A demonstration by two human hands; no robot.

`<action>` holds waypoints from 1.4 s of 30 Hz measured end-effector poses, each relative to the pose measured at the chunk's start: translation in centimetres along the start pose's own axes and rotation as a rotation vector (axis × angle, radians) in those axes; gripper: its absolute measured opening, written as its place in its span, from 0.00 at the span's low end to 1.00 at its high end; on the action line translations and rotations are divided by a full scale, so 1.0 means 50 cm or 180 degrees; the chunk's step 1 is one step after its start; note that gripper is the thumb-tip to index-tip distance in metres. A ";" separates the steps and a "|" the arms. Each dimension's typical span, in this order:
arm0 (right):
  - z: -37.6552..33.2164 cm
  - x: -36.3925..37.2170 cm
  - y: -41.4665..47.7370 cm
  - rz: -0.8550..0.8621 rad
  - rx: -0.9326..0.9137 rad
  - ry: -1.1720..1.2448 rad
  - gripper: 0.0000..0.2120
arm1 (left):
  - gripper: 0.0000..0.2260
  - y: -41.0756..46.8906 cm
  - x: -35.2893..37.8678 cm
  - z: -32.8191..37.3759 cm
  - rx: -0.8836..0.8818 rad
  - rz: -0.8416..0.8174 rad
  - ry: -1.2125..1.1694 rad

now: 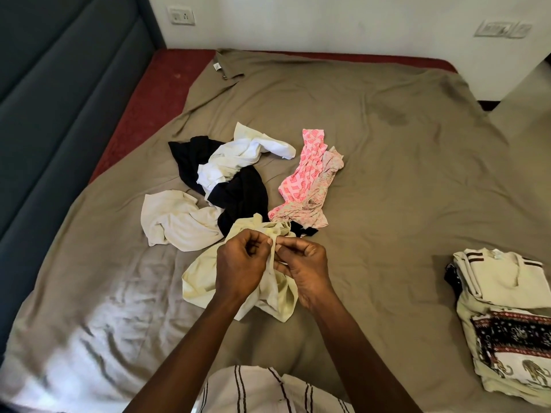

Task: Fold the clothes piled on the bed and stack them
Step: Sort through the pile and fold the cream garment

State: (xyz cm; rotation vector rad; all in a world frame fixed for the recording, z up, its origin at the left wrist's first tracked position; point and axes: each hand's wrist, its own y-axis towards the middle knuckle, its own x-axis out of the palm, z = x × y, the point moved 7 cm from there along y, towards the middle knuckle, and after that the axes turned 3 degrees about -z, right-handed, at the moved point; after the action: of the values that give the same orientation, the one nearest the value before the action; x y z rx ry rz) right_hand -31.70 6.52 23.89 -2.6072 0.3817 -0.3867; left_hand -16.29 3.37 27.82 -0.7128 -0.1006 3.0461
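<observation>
Hands together mid-bed: left hand [241,265] and right hand [307,271] both pinch pale yellow garment [196,281], bunched on tan bedsheet [387,180]; unfolded clothes pile [232,180] beyond it, folded stack [504,320] at right edge

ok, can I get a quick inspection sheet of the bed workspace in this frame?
Surface: bed sheet, tan and wrinkled; red mattress bare along the left and far edges.
Job's things: pale yellow garment bunched at the front; black garment, white garment, cream garment and pink patterned garment unfolded mid-bed; folded stack at the right edge.
Clutter: nothing seen.
Grippers: left hand and right hand both pinch the pale yellow garment.
Cables: nothing seen.
Surroundings: blue-grey padded panel at left; white wall with socket and switch plate.
</observation>
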 end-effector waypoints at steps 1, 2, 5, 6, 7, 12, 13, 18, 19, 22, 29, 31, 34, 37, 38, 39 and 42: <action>-0.002 0.000 0.000 -0.0008 -0.0019 0.0011 0.07 | 0.04 -0.001 -0.001 0.001 -0.0015 0.0014 -0.0015; -0.003 0.000 0.000 -0.0008 -0.0025 0.0016 0.07 | 0.05 -0.001 0.000 0.001 -0.0026 0.0008 -0.0038; -0.004 -0.004 -0.002 -0.0009 0.0017 0.0045 0.07 | 0.04 0.001 0.001 -0.003 -0.0111 -0.0009 -0.0139; -0.003 -0.005 -0.002 -0.0008 0.0046 0.0061 0.07 | 0.03 0.002 0.001 -0.006 -0.0153 -0.0006 -0.0157; -0.003 -0.006 -0.003 -0.0009 0.0077 0.0059 0.07 | 0.03 0.001 0.001 -0.009 -0.0198 -0.0010 -0.0185; -0.007 -0.013 -0.002 0.0069 0.0103 -0.0146 0.04 | 0.03 0.000 0.014 -0.022 -0.0439 -0.0257 -0.0641; -0.008 -0.015 -0.001 0.0087 0.0055 -0.0236 0.04 | 0.04 -0.001 0.017 -0.023 -0.0491 -0.0338 -0.0754; -0.017 -0.018 0.002 0.0157 -0.0304 -0.0898 0.03 | 0.02 0.011 0.031 -0.029 -0.0511 -0.0638 -0.0745; -0.018 -0.018 0.001 0.0169 -0.0349 -0.0987 0.03 | 0.04 0.014 0.031 -0.029 -0.0462 -0.0611 -0.0599; -0.012 -0.023 -0.001 0.0120 -0.0111 -0.0598 0.01 | 0.06 0.017 0.039 -0.022 -0.0243 -0.0583 -0.0164; -0.002 -0.010 0.001 -0.0320 0.0466 0.0753 0.07 | 0.04 0.023 0.053 -0.017 -0.0669 -0.0650 -0.1229; 0.003 -0.007 0.002 -0.0340 0.0635 0.0738 0.15 | 0.03 0.024 0.052 -0.008 -0.0643 -0.0883 -0.1552; -0.003 -0.013 0.014 -0.0154 0.0645 0.0668 0.14 | 0.05 0.026 0.049 -0.005 -0.0511 -0.1270 -0.1415; -0.037 -0.025 0.043 0.0097 0.0281 0.0701 0.07 | 0.04 0.039 0.041 -0.031 -0.0391 -0.1539 -0.0466; -0.052 -0.028 0.054 0.0128 0.0145 0.0799 0.05 | 0.04 0.041 0.038 -0.037 -0.0357 -0.1657 -0.0058; -0.069 -0.033 0.066 0.0152 -0.0005 0.0882 0.04 | 0.05 0.042 0.034 -0.041 -0.0395 -0.1747 0.0137; -0.112 -0.031 0.095 -0.0127 -0.0341 0.0774 0.04 | 0.09 0.039 0.022 -0.037 -0.0697 -0.1665 -0.0610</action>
State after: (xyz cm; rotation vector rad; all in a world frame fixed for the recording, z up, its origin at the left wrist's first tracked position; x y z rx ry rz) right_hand -35.92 0.72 26.00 -2.6815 0.4426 -0.7194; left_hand -16.47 1.55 25.56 -0.3253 -0.5367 2.6056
